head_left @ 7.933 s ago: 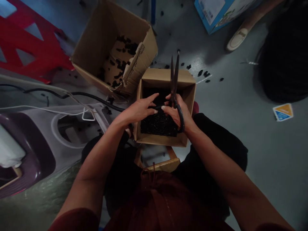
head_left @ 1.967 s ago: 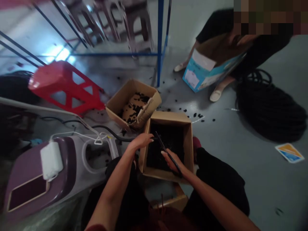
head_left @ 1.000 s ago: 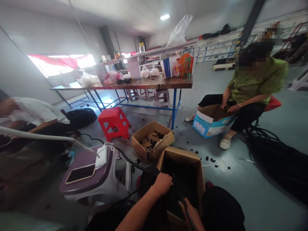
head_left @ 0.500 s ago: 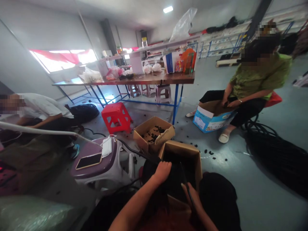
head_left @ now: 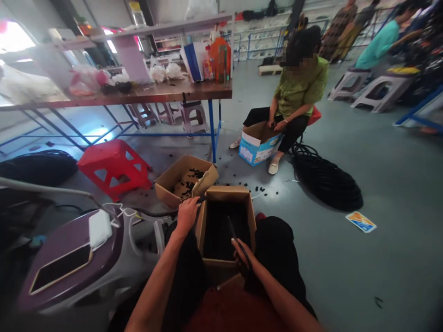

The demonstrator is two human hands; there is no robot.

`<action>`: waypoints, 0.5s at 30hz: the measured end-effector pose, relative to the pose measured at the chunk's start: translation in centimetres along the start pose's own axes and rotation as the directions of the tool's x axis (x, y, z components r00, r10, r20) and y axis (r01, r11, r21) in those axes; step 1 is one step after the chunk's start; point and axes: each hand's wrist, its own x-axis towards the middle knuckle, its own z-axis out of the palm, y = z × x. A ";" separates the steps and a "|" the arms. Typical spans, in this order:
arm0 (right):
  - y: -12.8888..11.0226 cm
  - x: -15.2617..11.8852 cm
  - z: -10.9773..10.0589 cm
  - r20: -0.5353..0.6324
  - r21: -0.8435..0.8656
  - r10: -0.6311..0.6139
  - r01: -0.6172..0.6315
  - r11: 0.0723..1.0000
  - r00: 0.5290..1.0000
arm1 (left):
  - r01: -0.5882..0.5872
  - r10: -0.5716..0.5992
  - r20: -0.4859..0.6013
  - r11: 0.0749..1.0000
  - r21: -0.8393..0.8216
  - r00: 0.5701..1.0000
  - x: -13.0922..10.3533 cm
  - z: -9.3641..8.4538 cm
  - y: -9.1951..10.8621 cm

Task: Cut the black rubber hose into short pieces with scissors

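Note:
My left hand [head_left: 188, 216] is closed around a black rubber-like strip [head_left: 157, 213], whose short end pokes out past my thumb over the box's left edge. From my hand the strip trails left past the purple stool. My right hand [head_left: 245, 253] grips a slim dark tool with a pointed tip [head_left: 231, 228], blade-like; whether it is a knife or scissors I cannot tell. Its tip points forward over the open cardboard box [head_left: 253, 216] between my knees. Dark contents inside the box are too dim to make out.
Left of me, a purple stool [head_left: 65, 258] carries a phone [head_left: 60, 269] and a white power bank-like block [head_left: 100, 229]. Ahead stand a second carton [head_left: 166, 189] with black pieces, a red stool [head_left: 110, 166] and a long table [head_left: 166, 92]. A co-worker [head_left: 297, 87] sits by a blue box [head_left: 256, 150].
My view has swung right, so the table and stools shift left and more people at the right appear. My left hand still grips the strip; my right still holds the pointed tool.

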 end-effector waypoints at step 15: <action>0.9 1.5 1.4 -0.049 -0.125 0.061 -0.067 0.990 0.997 | 0.267 -0.161 0.230 0.775 -0.573 0.960 -1.7 8.7 -4.9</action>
